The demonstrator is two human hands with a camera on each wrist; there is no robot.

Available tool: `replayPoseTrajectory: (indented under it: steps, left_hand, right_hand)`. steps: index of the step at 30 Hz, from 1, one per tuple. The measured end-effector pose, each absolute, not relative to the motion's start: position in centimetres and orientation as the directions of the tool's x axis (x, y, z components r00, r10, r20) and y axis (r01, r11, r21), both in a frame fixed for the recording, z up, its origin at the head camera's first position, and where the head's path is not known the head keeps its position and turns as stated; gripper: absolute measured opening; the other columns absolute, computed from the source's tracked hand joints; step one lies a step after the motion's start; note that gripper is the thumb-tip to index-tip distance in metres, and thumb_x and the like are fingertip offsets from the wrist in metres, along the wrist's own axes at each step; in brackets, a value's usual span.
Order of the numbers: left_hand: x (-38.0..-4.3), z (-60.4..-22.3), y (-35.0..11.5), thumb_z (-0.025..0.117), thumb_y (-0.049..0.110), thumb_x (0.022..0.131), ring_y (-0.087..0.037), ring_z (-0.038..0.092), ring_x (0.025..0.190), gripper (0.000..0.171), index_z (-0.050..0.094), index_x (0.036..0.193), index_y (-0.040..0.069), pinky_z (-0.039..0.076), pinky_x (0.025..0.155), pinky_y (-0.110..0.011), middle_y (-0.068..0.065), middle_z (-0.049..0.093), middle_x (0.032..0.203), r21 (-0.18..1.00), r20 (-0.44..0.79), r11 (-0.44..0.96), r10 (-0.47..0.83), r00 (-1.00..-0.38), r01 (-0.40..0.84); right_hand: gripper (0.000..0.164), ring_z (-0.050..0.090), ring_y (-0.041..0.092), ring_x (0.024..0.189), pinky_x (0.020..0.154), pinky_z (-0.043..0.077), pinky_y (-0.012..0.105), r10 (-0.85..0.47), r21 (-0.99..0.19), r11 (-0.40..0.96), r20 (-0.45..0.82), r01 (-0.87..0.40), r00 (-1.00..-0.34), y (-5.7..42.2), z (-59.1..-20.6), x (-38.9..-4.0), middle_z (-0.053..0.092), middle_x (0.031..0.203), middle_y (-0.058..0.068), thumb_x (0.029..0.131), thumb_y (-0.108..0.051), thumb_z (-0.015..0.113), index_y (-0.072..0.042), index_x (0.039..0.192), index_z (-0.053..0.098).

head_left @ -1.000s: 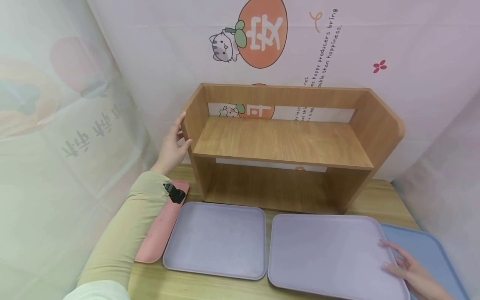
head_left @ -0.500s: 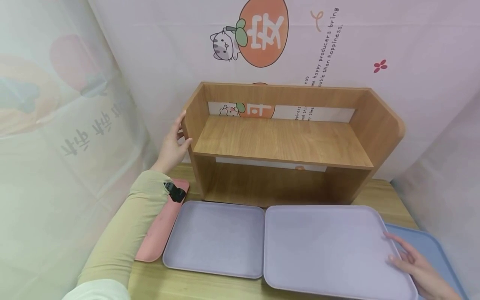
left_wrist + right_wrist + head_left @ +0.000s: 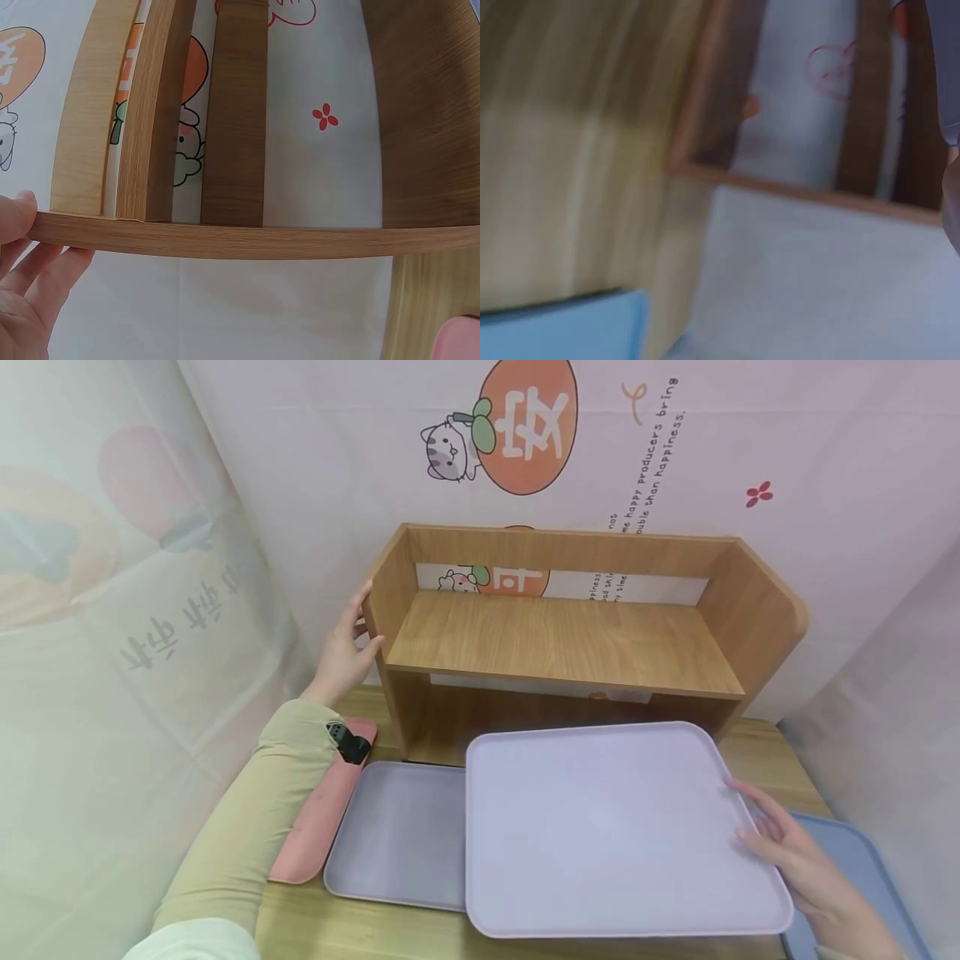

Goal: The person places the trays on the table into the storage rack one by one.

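Note:
A two-tier wooden shelf [image 3: 566, 639] stands at the back of the table. My left hand [image 3: 347, 652] grips the front edge of its left side panel; in the left wrist view the thumb [image 3: 16, 217] lies on one side of that panel and fingers [image 3: 56, 281] on the other. My right hand [image 3: 798, 868] pinches the right rim of a lilac tray [image 3: 615, 835], thumb on top. This tray is raised and overlaps the shelf's lower opening and a second lilac tray [image 3: 397, 835] lying on the table. Only a corner of the held tray [image 3: 946, 67] shows in the right wrist view.
A pink tray [image 3: 322, 818] lies at the left under my forearm. At the right a blue tray [image 3: 847, 868] lies partly behind my right hand. Printed cloth [image 3: 337, 460] hangs behind the shelf and along both sides of the wooden table [image 3: 360, 935].
My right hand has lifted the lilac tray and carried it left and toward the shelf, covering part of the other lilac tray. My left hand stays on the shelf panel.

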State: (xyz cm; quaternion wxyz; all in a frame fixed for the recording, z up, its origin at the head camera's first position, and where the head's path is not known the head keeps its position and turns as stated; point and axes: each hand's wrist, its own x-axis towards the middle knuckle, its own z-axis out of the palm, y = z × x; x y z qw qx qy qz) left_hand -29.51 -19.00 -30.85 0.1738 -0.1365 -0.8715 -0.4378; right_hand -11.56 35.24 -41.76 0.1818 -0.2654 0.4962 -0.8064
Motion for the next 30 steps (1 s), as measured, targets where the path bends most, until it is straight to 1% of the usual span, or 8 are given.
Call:
replayPoseTrajectory:
  steps: [6, 9, 15, 20, 25, 30]
  left_hand:
    - [-29.7, -31.0, -19.1, 0.057, -0.001, 0.091, -0.044, 0.049, 0.122, 0.083, 0.012, 0.151, 0.036, 0.048, 0.092, -0.055, -0.024, 0.037, 0.141, 0.71, 0.435, 0.573, 0.101, -0.895, 0.41]
    - [-29.8, -31.1, -19.2, 0.056, -0.001, 0.092, -0.044, 0.049, 0.122, 0.082, 0.012, 0.151, 0.034, 0.048, 0.091, -0.055, -0.025, 0.038, 0.141, 0.706, 0.443, 0.571, 0.106, -0.89, 0.419]
    - [-29.9, -31.3, -19.1, 0.055, -0.001, 0.092, -0.045, 0.049, 0.122, 0.081, 0.013, 0.151, 0.034, 0.049, 0.091, -0.055, -0.026, 0.039, 0.14, 0.709, 0.445, 0.567, 0.101, -0.89, 0.419]
    - [-29.8, -31.3, -19.1, 0.056, -0.002, 0.091, -0.044, 0.049, 0.122, 0.083, 0.012, 0.151, 0.036, 0.048, 0.092, -0.055, -0.025, 0.038, 0.141, 0.712, 0.438, 0.571, 0.094, -0.894, 0.408]
    - [-29.8, -31.3, -19.0, 0.056, -0.002, 0.091, -0.044, 0.047, 0.123, 0.085, 0.011, 0.151, 0.039, 0.046, 0.094, -0.055, -0.022, 0.035, 0.144, 0.711, 0.432, 0.577, 0.09, -0.897, 0.401]
    - [-29.7, -31.3, -19.0, 0.056, -0.002, 0.091, -0.045, 0.047, 0.123, 0.085, 0.011, 0.151, 0.038, 0.046, 0.094, -0.056, -0.023, 0.036, 0.143, 0.709, 0.433, 0.581, 0.089, -0.897, 0.4]
  right_hand:
    - [0.064, 0.067, 0.025, 0.099, 0.072, 0.056, 0.04, -0.527, -0.883, -0.467, 0.312, -0.038, -0.791, 32.5, -39.3, -12.8, 0.062, 0.118, 0.008, 0.094, 0.017, 0.021, -0.021, 0.144, 0.037]
    - [0.061, 0.068, 0.025, 0.097, 0.07, 0.057, 0.039, -0.489, -0.877, -0.474, 0.339, -0.081, -0.804, 31.4, -38.3, -13.5, 0.062, 0.116, 0.008, 0.095, 0.015, 0.023, -0.019, 0.142, 0.039]
    - [0.055, 0.07, 0.024, 0.09, 0.067, 0.058, 0.036, -0.397, -0.859, -0.505, 0.322, -0.088, -0.86, 29.9, -37.4, -14.3, 0.066, 0.108, 0.008, 0.096, 0.012, 0.027, -0.02, 0.137, 0.046]
    - [0.05, 0.07, 0.025, 0.088, 0.066, 0.058, 0.036, -0.313, -0.818, -0.568, 0.317, -0.091, -0.895, 29.0, -37.3, -14.8, 0.067, 0.105, 0.01, 0.097, 0.01, 0.031, -0.019, 0.132, 0.051]
    - [0.045, 0.071, 0.025, 0.085, 0.064, 0.059, 0.036, -0.199, -0.798, -0.596, 0.256, -0.09, -0.946, 28.1, -37.3, -15.2, 0.069, 0.098, 0.011, 0.096, 0.008, 0.037, -0.019, 0.127, 0.055]
    - [0.04, 0.07, 0.022, 0.084, 0.065, 0.059, 0.034, -0.118, -0.805, -0.584, 0.21, -0.103, -0.971, 27.3, -37.3, -15.6, 0.067, 0.098, 0.007, 0.096, 0.006, 0.04, -0.021, 0.121, 0.055]
